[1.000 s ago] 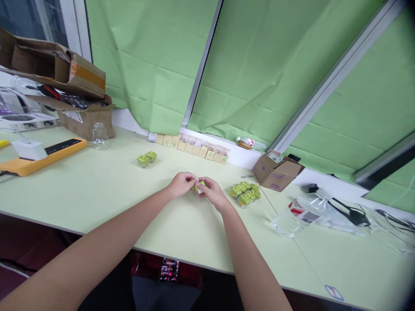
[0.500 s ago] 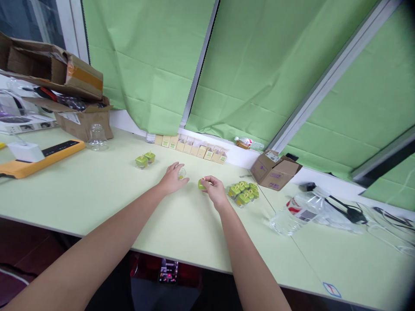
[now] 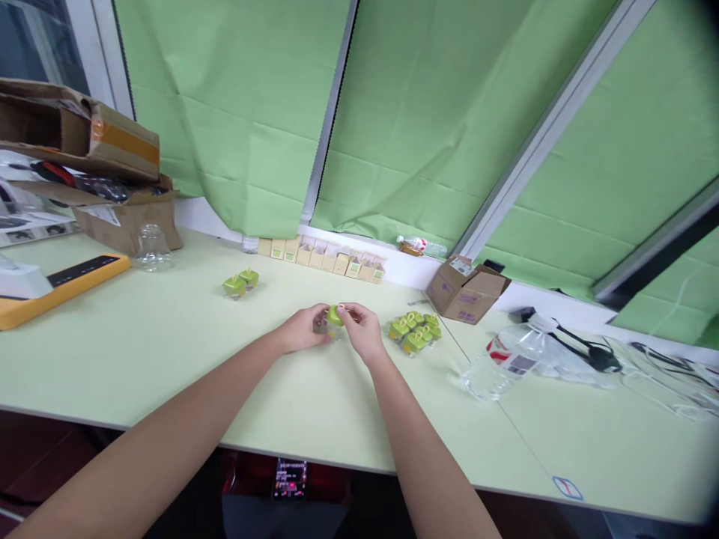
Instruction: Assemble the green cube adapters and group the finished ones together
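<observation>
My left hand (image 3: 306, 327) is closed around the side of a small clear container (image 3: 332, 329), whose lower part shows between my hands. Pinched in my right hand (image 3: 359, 329) is a green lid (image 3: 335, 316) with a pale loop on top, held at the container's mouth. Whether the lid is fully seated I cannot tell. To the right stands a cluster of several green-lidded clear containers (image 3: 414, 333). Two more green-lidded containers (image 3: 240, 283) sit to the left, beyond my left forearm.
A row of small tan boxes (image 3: 320, 256) lines the back edge. A large water bottle (image 3: 505, 359), cables (image 3: 668, 367) and an opened carton (image 3: 466, 288) are on the right. To the left are a clear jar (image 3: 153, 247), an orange power strip (image 3: 67, 292) and cardboard boxes (image 3: 123, 217).
My hands have come together: the right brought the green lid leftward over the clear container, and my left hand's fingers closed round it. The view shifted slightly.
</observation>
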`<state>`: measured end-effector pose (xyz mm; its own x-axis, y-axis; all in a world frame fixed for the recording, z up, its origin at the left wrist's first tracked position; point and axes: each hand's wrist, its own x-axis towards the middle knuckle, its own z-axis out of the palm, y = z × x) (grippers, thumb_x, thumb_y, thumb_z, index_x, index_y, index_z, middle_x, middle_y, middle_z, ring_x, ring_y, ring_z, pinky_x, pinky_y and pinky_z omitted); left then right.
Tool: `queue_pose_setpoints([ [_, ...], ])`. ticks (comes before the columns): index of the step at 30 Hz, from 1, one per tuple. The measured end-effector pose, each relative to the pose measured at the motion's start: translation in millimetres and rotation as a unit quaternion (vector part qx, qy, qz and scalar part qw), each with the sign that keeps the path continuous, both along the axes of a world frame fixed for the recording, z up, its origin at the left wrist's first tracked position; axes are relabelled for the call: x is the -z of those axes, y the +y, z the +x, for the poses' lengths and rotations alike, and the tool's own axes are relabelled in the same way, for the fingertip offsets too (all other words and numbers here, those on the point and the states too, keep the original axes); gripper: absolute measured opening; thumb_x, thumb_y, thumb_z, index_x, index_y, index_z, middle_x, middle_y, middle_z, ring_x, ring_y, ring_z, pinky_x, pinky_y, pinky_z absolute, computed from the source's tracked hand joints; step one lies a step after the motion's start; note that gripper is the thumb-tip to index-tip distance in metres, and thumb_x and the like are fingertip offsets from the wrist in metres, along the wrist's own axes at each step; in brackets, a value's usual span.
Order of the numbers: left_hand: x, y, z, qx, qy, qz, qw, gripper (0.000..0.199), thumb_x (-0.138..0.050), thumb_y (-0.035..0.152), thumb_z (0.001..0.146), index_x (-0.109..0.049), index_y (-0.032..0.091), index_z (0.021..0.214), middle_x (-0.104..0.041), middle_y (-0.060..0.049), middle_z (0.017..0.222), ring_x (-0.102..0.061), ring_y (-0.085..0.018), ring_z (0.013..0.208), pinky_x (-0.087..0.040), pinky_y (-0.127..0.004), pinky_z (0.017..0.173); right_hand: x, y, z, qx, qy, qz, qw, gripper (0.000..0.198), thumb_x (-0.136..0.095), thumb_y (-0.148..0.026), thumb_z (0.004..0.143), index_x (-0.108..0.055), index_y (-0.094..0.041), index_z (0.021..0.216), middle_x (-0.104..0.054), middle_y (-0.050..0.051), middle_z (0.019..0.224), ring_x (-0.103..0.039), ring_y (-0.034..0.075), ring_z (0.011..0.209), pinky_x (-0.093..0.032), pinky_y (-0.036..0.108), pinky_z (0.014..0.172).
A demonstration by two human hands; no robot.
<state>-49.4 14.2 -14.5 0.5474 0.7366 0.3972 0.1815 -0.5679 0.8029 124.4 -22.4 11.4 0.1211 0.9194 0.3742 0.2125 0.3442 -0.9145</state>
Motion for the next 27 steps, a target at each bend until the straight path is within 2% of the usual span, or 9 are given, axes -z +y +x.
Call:
queue_pose_setpoints([
  [8,-2.9,-4,2,0.002,-0.024,-0.008,1.000,0.041,-0.076,0.035,0.066,-0.064,0.017,0.101,-0.067,-0.005,0.088,-0.061,-0.021,0.082,-0.050,-0.032,0.075,9,3,0,0.008,-0.071,-0.002,0.997,0.030,-0.065,-0.043,0.078,-0.072,-0.017,0.091,-0.073,0.007,0.095,-0.066,0.018,0.082,-0.052,0.031,0.078],
  [15,-0.9,-2,2,-0.010,0.002,0.008,1.000,0.038,-0.074,0.032,0.068,-0.064,0.017,0.102,-0.065,-0.004,0.086,-0.058,-0.018,0.077,-0.047,-0.029,0.069,8,-1,-5,0.016,-0.083,-0.004,0.996,0.029,-0.064,-0.043,0.080,-0.072,-0.019,0.093,-0.073,0.006,0.098,-0.067,0.019,0.084,-0.053,0.031,0.079],
  [20,2.1,0,2,-0.003,-0.004,-0.003,1.000,0.041,-0.074,0.032,0.068,-0.063,0.019,0.105,-0.065,-0.003,0.088,-0.059,-0.017,0.078,-0.046,-0.028,0.069,12,0,-3,0.049,-0.135,-0.018,0.990,0.027,-0.061,-0.045,0.082,-0.073,-0.023,0.092,-0.073,0.003,0.096,-0.066,0.019,0.084,-0.052,0.031,0.078],
  [24,3.7,0,2,-0.003,-0.005,-0.013,1.000,0.042,-0.073,0.030,0.069,-0.061,0.020,0.108,-0.066,-0.004,0.092,-0.060,-0.017,0.080,-0.047,-0.028,0.071,19,4,0,0.018,-0.149,-0.018,0.988,0.027,-0.058,-0.045,0.083,-0.072,-0.023,0.088,-0.072,0.002,0.090,-0.065,0.019,0.088,-0.051,0.030,0.080],
  [27,2.9,-2,2,-0.011,-0.004,-0.005,1.000,0.039,-0.072,0.033,0.072,-0.062,0.020,0.107,-0.066,-0.004,0.092,-0.060,-0.018,0.081,-0.048,-0.030,0.074,23,6,0,0.004,-0.139,-0.024,0.990,0.026,-0.058,-0.046,0.083,-0.069,-0.022,0.088,-0.071,0.001,0.089,-0.065,0.018,0.085,-0.051,0.029,0.076],
])
